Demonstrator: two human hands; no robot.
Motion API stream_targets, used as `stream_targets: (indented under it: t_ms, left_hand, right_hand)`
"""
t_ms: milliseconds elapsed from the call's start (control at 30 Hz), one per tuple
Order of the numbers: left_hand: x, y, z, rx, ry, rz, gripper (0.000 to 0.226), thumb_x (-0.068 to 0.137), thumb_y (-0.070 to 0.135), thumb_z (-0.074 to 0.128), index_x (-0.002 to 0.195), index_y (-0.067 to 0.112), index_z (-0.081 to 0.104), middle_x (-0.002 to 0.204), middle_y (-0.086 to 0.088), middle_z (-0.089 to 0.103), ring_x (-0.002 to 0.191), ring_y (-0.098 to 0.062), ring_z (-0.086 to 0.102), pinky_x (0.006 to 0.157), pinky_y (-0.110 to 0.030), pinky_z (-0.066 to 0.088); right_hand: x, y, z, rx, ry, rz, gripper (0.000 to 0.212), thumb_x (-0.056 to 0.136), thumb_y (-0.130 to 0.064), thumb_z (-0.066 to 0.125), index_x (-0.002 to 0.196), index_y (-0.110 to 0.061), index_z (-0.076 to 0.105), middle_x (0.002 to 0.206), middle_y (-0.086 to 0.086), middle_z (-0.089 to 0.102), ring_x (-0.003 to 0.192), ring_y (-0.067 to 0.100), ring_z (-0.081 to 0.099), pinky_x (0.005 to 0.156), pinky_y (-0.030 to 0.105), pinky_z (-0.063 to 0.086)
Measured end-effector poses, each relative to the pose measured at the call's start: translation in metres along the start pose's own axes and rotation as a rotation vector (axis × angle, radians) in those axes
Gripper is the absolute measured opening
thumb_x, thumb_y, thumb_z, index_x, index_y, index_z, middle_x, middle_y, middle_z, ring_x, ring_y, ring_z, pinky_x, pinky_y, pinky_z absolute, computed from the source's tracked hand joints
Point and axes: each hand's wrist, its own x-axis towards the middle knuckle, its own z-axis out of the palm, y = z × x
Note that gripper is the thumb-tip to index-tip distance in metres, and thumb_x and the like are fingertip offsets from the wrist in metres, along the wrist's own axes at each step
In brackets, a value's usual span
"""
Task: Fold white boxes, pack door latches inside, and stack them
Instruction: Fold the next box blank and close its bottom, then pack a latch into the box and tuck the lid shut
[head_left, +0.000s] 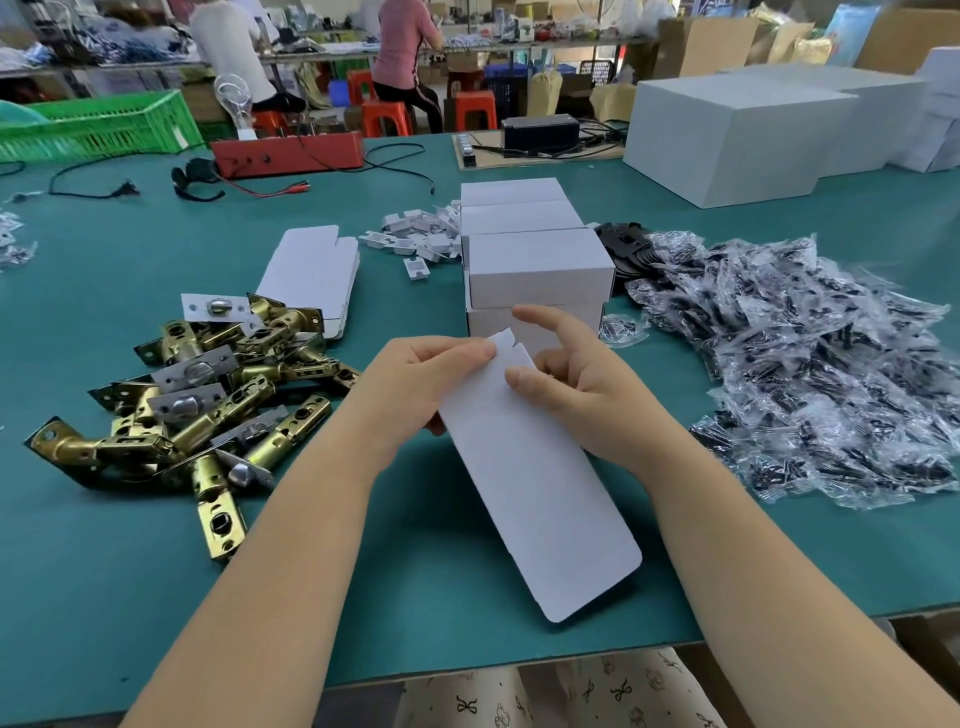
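A flat, unfolded white box blank (540, 493) slants over the green table in front of me. My left hand (415, 384) pinches its upper left edge near the notched flap. At the blank's upper right my right hand (582, 384) holds it with the thumb on its face, index finger raised. A heap of brass door latches (208, 395) lies to the left. Folded white boxes (535, 260) stand stacked just beyond my hands. A pile of flat blanks (311, 270) rests behind the latches.
Clear plastic bags of dark screws (810, 364) spread over the right side. Small white card inserts (415, 239) and black plates (628, 244) lie near the stack. Large white cartons (737, 135), a red device (291, 150), cables and a green crate (98, 124) sit farther back. Two people sit behind.
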Motion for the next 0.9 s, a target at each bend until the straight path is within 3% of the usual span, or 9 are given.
stream_targets:
  t_ms: [167,267,367,433,533,633,700,800,900]
  left_hand:
    - [-0.002,-0.002,-0.002,0.123,-0.088,0.104,0.025,0.086,0.046,0.050,0.097,0.053,0.071,0.063,0.016,0.058,0.054,-0.008,0.045,0.047,-0.020,0.040]
    - [-0.005,-0.002,-0.002,0.183,-0.199,0.086,0.032,0.087,0.047,0.045,0.110,0.065,0.057,0.074,0.024,0.062,0.062,-0.005,0.048,0.053,-0.021,0.045]
    - [-0.008,-0.002,0.000,0.197,-0.216,0.098,0.038,0.087,0.046,0.046,0.119,0.064,0.051,0.078,0.024,0.062,0.065,-0.006,0.048,0.056,-0.022,0.046]
    - [-0.008,0.000,0.003,0.146,-0.157,0.124,0.036,0.085,0.044,0.051,0.118,0.056,0.060,0.077,0.013,0.063,0.066,-0.010,0.050,0.057,-0.024,0.047]
    - [-0.007,0.002,0.007,0.068,-0.048,0.185,0.029,0.078,0.038,0.063,0.105,0.049,0.067,0.098,0.001,0.071,0.082,-0.017,0.062,0.063,-0.025,0.052]
    - [-0.009,0.002,-0.005,0.028,-0.091,0.259,0.056,0.065,0.028,0.062,0.117,0.047,0.061,0.121,0.005,0.064,0.107,-0.016,0.060,0.082,-0.029,0.053]
    - [-0.012,0.002,-0.011,0.144,-0.138,0.324,0.076,0.061,0.014,0.057,0.131,0.044,0.051,0.137,0.012,0.052,0.125,-0.008,0.048,0.099,-0.029,0.045]
    - [-0.014,0.004,0.002,0.515,0.082,0.572,0.061,0.068,0.012,0.069,0.126,0.031,0.060,0.141,0.018,0.048,0.130,-0.009,0.041,0.106,-0.017,0.032]
    - [-0.011,0.004,0.016,0.590,0.320,0.812,0.034,0.074,0.024,0.067,0.105,0.012,0.070,0.112,0.015,0.062,0.105,-0.011,0.053,0.098,-0.015,0.037]
  right_hand:
    - [-0.002,-0.003,-0.001,-0.012,0.018,-0.009,0.038,0.080,-0.045,0.061,0.114,-0.060,0.051,0.072,-0.010,0.058,0.067,0.008,0.056,0.061,0.020,0.046]
    - [-0.002,-0.006,-0.001,0.034,0.062,0.011,0.029,0.079,-0.041,0.061,0.104,-0.057,0.060,0.076,0.006,0.057,0.070,0.015,0.055,0.063,0.029,0.048]
    - [-0.002,-0.010,-0.002,0.094,0.063,0.054,0.020,0.078,-0.040,0.062,0.094,-0.052,0.063,0.089,0.023,0.061,0.075,0.021,0.060,0.068,0.039,0.052]
    - [-0.002,-0.010,-0.002,0.119,0.058,0.077,0.014,0.078,-0.040,0.062,0.090,-0.048,0.063,0.088,0.018,0.065,0.073,0.018,0.063,0.064,0.036,0.052]
    - [-0.001,-0.010,-0.002,0.154,0.088,0.102,0.009,0.086,-0.034,0.062,0.089,-0.043,0.062,0.077,-0.003,0.066,0.067,0.012,0.065,0.055,0.029,0.052]
    - [0.002,-0.009,-0.005,0.289,0.208,0.143,0.009,0.096,-0.023,0.054,0.093,-0.031,0.058,0.073,-0.010,0.067,0.062,0.009,0.063,0.054,0.026,0.052]
    - [0.004,-0.010,-0.008,0.364,0.276,0.195,0.009,0.096,-0.022,0.053,0.090,-0.027,0.058,0.069,-0.013,0.065,0.057,0.005,0.060,0.050,0.021,0.048]
    - [0.003,-0.012,-0.012,0.377,0.275,0.325,0.011,0.090,-0.031,0.057,0.090,-0.022,0.062,0.075,-0.005,0.068,0.059,0.008,0.061,0.054,0.021,0.049]
    - [0.004,-0.012,-0.015,0.408,0.391,0.320,0.033,0.094,-0.040,0.048,0.076,-0.018,0.066,0.075,0.006,0.066,0.057,0.010,0.063,0.053,0.024,0.047]
